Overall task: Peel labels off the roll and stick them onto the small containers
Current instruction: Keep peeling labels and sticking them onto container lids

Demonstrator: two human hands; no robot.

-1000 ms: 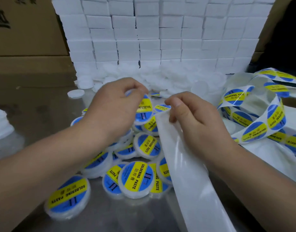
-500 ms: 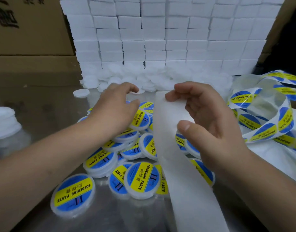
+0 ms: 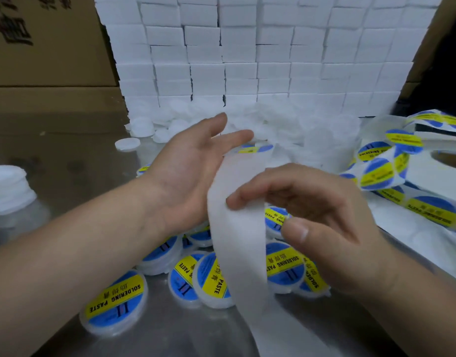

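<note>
My left hand [image 3: 193, 166] hovers palm up above the pile, fingers straight, holding nothing. A white strip of empty backing paper [image 3: 237, 228] runs from the centre down to the bottom edge. My right hand [image 3: 324, 222] curls its fingers round this strip, index finger on its face. Several small round white containers with blue and yellow "SOLDERING PASTE" labels [image 3: 116, 302] lie heaped on the metal table [image 3: 67, 155] under both hands. The label strip [image 3: 381, 171], with labels on it, loops loosely at the right.
Unlabelled white containers [image 3: 286, 124] are piled behind the hands. A wall of stacked white boxes [image 3: 247, 52] stands at the back. One white lid [image 3: 127, 144] lies alone at the left. A stack of white discs [image 3: 8, 189] sits at the far left. Cardboard cartons [image 3: 41, 47] fill the back left.
My left hand has lifted off the labelled containers and turned palm up. My right hand has slid down the backing strip and curled round it.
</note>
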